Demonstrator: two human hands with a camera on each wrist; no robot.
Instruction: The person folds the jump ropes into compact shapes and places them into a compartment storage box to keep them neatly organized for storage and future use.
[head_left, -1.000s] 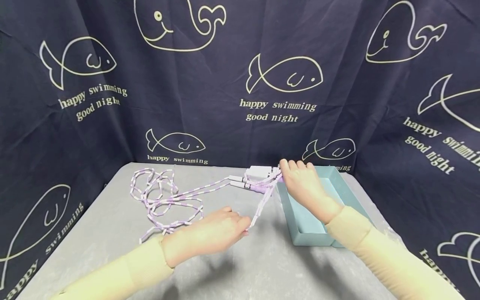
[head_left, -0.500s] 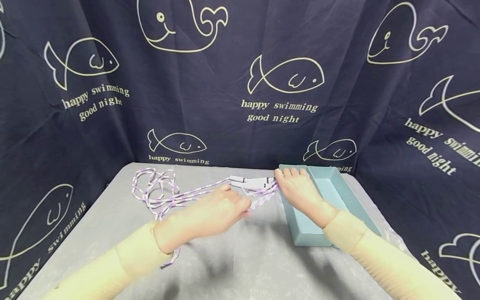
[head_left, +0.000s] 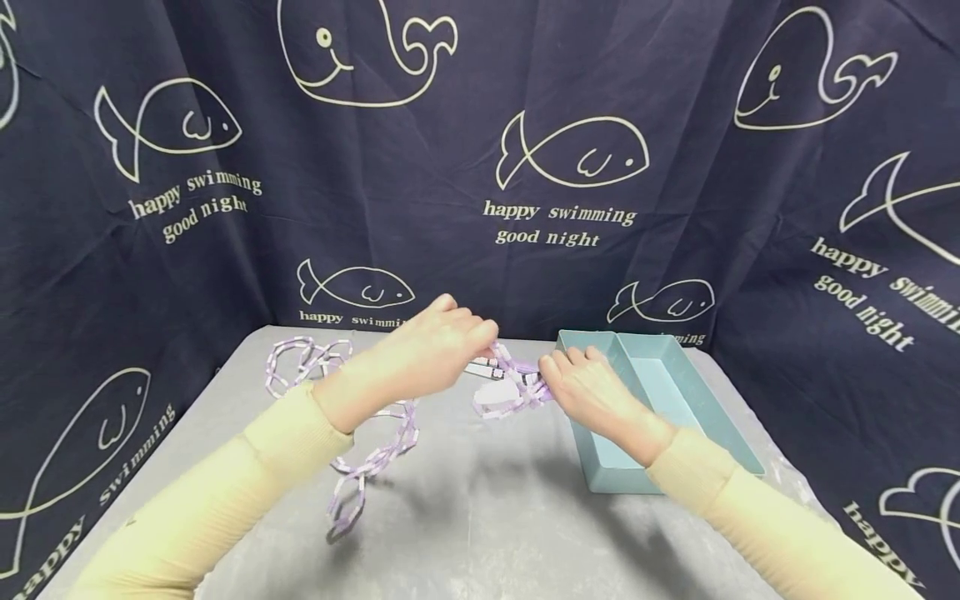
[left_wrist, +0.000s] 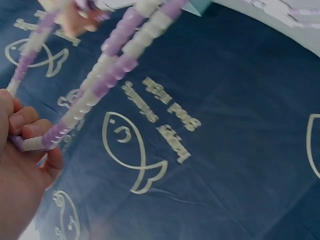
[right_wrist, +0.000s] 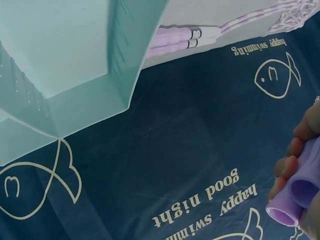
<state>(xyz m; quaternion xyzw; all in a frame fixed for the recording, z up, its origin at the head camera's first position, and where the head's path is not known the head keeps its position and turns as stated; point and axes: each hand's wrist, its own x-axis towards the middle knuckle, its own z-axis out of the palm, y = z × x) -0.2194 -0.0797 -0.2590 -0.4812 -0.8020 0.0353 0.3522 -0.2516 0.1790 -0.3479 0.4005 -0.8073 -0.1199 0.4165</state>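
Pinching a seemingly half-bundled rope (left_wrist: 107, 82) mid-frame, left grip (head_left: 431, 348) is flanking right grip (head_left: 591, 388) clasping handles (right_wrist: 310, 167), coils (head_left: 313, 360) lying ungathered at frame left.

Purple-and-white beaded rope (left_wrist: 107, 84), loosely looped

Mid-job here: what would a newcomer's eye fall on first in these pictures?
Probably the purple-and-white beaded rope held up by the left grip, with two purple handles held in the right grip. Next, the teal bin at the right side of the gray table, and the navy fish-print curtain behind it.
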